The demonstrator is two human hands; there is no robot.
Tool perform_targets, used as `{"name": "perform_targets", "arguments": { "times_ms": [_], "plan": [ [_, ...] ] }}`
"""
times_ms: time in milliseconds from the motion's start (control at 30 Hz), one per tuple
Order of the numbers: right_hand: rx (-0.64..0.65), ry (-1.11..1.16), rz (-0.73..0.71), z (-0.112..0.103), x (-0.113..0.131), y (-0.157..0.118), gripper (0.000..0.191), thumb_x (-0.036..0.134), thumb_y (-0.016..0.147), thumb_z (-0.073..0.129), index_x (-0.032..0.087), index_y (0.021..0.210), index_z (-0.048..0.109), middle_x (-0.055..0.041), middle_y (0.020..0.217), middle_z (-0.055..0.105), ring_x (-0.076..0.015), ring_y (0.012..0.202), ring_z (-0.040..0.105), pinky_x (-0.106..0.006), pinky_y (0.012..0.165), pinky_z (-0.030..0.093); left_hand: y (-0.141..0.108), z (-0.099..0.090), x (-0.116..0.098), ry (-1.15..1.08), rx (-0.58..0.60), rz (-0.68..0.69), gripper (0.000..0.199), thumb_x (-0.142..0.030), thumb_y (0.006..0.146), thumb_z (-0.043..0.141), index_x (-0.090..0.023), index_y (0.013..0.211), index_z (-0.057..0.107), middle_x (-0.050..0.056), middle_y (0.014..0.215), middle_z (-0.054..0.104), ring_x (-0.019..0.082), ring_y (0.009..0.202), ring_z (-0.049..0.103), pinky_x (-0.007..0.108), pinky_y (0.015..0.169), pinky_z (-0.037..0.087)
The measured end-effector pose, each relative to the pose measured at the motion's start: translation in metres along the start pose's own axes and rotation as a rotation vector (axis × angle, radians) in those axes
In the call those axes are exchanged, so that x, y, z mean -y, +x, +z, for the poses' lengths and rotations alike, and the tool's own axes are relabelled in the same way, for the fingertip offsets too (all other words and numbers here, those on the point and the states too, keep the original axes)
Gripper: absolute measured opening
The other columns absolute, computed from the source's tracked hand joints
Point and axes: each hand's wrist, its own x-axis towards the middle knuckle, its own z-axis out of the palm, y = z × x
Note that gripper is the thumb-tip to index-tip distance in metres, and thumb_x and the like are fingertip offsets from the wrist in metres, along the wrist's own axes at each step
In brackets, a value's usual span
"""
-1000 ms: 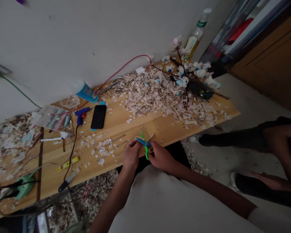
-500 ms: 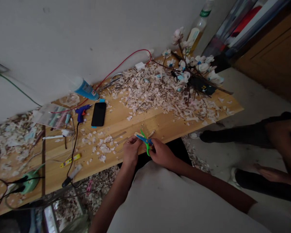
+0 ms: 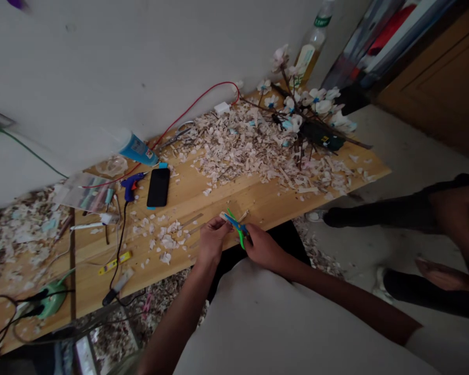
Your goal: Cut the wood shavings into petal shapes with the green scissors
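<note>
My right hand (image 3: 260, 245) grips the handles of a pair of blue and green scissors (image 3: 238, 226) near the front edge of the wooden table (image 3: 203, 195). Its blades point up and left, toward my left hand (image 3: 211, 237). Between the closed fingers of my left hand is a small pale piece (image 3: 223, 214), at the scissor blades. Another thin pale strip (image 3: 243, 214) shows just beyond the scissors. Small white scraps (image 3: 168, 237) lie on the table left of my left hand.
A phone (image 3: 158, 186), blue glue gun (image 3: 132, 185), blue cup (image 3: 138, 148) and yellow cutter (image 3: 114, 262) are at the left. Behind lie heaped shavings (image 3: 242, 146), a flowered branch (image 3: 316, 114) and a bottle (image 3: 308, 57). Another person's hand (image 3: 441, 273) is at the right.
The scissor blades have closed somewhat and turned, now lying more along the pale piece. Both hands stay in nearly the same place. The view has shifted slightly.
</note>
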Motion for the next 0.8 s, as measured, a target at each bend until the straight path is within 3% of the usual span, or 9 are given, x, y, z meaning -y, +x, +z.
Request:
{"name": "perform_targets", "arguments": {
  "times_ms": [233, 800],
  "plan": [
    [0.021, 0.037, 0.004, -0.0055, 0.0049, -0.0042, 0.010, 0.016, 0.082, 0.054, 0.020, 0.088, 0.047, -0.0047, 0.085, 0.057, -0.0174, 0.075, 0.053, -0.028, 0.069, 0.038, -0.0038, 0.0009, -0.0039, 0.017, 0.004, -0.053, 0.012, -0.025, 0.064, 0.078, -0.018, 0.074, 0.075, 0.002, 0.071, 0.069, 0.012, 0.062, 0.060, 0.026, 0.068, 0.047],
    [0.020, 0.048, -0.014, 0.0017, 0.0011, -0.0052, 0.007, 0.018, 0.085, 0.053, 0.019, 0.089, 0.047, -0.0076, 0.089, 0.060, -0.0203, 0.082, 0.057, -0.031, 0.075, 0.041, -0.0080, -0.0051, -0.0088, 0.143, 0.023, 0.000, 0.011, -0.027, 0.066, 0.077, -0.018, 0.072, 0.074, 0.000, 0.066, 0.068, 0.012, 0.059, 0.058, 0.024, 0.063, 0.048]
  ]
}}
